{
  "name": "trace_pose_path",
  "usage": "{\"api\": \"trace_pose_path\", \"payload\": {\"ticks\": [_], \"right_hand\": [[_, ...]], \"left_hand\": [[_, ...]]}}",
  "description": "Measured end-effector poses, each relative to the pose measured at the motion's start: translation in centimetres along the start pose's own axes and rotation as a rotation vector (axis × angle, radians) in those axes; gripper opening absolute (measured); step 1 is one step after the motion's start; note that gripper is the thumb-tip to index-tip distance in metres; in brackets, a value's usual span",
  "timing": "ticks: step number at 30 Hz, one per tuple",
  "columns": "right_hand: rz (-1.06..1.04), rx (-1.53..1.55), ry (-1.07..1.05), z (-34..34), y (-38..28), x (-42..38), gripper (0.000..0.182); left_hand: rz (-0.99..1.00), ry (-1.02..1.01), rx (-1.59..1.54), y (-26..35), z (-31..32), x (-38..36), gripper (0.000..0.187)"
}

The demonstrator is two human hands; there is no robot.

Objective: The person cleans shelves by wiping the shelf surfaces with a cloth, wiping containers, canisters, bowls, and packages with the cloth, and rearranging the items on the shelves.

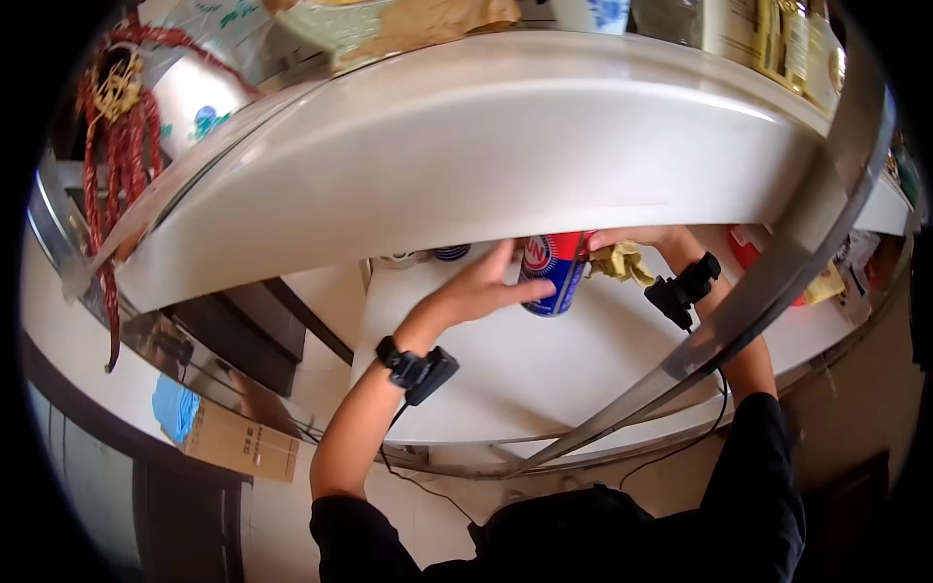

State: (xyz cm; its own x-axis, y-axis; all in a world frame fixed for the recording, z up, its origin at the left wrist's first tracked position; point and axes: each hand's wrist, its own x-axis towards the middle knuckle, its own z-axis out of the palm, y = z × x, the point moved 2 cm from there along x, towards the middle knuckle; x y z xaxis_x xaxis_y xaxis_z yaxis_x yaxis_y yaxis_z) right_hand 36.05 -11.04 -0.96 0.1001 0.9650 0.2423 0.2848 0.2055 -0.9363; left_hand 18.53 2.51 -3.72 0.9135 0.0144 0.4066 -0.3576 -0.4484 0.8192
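Overhead, two hands (486, 287), one can (552, 275), one cloth (622, 262)

Two hands, left (483, 289) and right (632, 236), each with one black wrist device (418, 369). One red-and-blue can (554, 274), one crumpled yellowish cloth (622, 262), and one cardboard box (238, 444). One string of dried red chillies (121, 146).

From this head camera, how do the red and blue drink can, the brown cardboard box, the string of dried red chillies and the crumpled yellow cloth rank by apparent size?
Largest to smallest, as they look here:
1. string of dried red chillies
2. brown cardboard box
3. red and blue drink can, partly hidden behind the shelf edge
4. crumpled yellow cloth
The fisheye lens stretches the picture's edges, so the first two are unsure.
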Motion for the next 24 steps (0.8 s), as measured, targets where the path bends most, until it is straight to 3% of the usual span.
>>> {"api": "trace_pose_path", "payload": {"ticks": [3,7,11,13,16,22,24], "right_hand": [[-0.056,-0.006,0.042,0.3,0.5,1.0,0.049],[-0.115,-0.146,0.233,-0.4,1.9,1.8,0.048],[-0.151,-0.27,0.356,0.2,2.8,2.7,0.047],[-0.168,-0.318,0.388,0.7,3.0,3.3,0.046],[-0.192,-0.368,0.412,0.9,3.0,4.5,0.045],[-0.211,-0.434,0.427,1.6,3.4,7.0,0.044],[-0.21,-0.451,0.436,1.8,3.5,7.4,0.043]], "left_hand": [[-0.135,-0.063,-0.276,-2.2,1.3,-0.3,0.08],[-0.096,0.164,-0.047,-2.9,0.4,0.1,0.083],[0.021,0.514,0.344,-2.9,0.7,0.1,0.04],[-0.099,0.412,0.34,-3.7,0.4,0.6,0.061],[-0.115,0.393,0.257,-4.6,0.4,1.2,0.077],[-0.157,0.427,0.558,-7.9,-0.6,0.7,0.077],[-0.245,0.26,0.693,-7.0,-0.6,-0.6,0.07]]}}
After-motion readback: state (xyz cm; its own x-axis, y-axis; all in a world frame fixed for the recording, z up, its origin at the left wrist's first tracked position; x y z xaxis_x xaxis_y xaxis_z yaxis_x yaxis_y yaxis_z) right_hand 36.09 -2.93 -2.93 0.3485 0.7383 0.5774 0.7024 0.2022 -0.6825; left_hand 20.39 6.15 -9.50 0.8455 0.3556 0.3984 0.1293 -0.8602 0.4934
